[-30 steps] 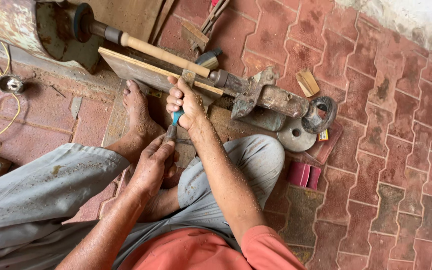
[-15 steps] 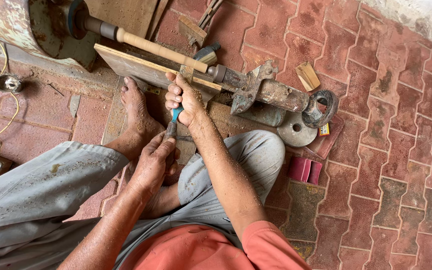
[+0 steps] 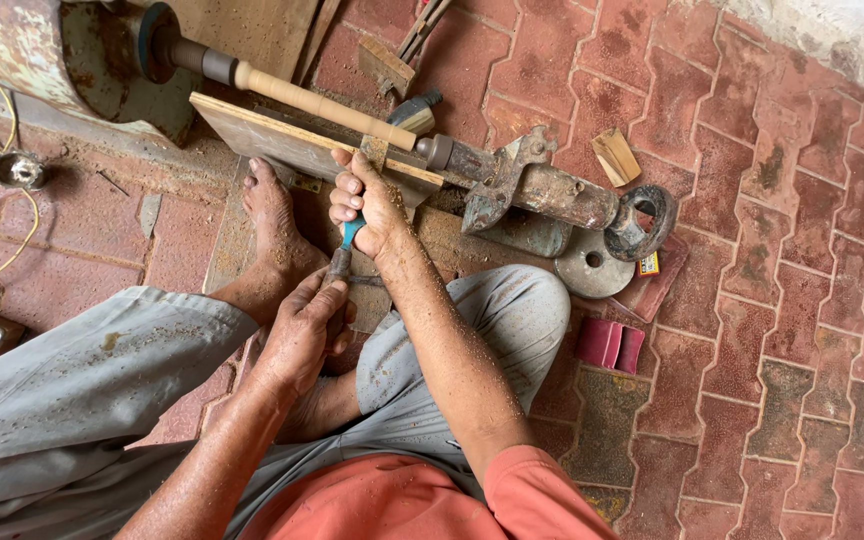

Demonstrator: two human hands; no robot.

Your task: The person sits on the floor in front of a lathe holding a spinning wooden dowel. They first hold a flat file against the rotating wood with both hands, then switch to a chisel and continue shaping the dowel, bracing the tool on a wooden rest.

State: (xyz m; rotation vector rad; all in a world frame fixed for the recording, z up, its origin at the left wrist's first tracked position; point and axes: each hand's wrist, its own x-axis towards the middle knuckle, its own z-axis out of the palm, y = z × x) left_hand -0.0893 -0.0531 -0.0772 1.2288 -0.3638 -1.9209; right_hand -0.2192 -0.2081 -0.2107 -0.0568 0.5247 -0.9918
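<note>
A person sits on a red brick floor [image 3: 752,330] strewn with sawdust, working at a low lathe. The right hand [image 3: 367,205] is curled shut around the blue handle of a chisel [image 3: 350,238], its knuckles resting against the front edge of a wooden board [image 3: 282,140] that lies just below the turning piece. The left hand [image 3: 302,330] closes around the lower end of the same chisel, near the person's lap. A pale wooden rod [image 3: 317,103] spans the lathe between a rusty drum [image 3: 62,50] at the floor's top left corner and a rusty metal tailstock [image 3: 552,195]. A bare foot [image 3: 272,215] presses against the board's near edge. A metal disc [image 3: 592,265] and red blocks [image 3: 610,345] lie beside the knee.
</note>
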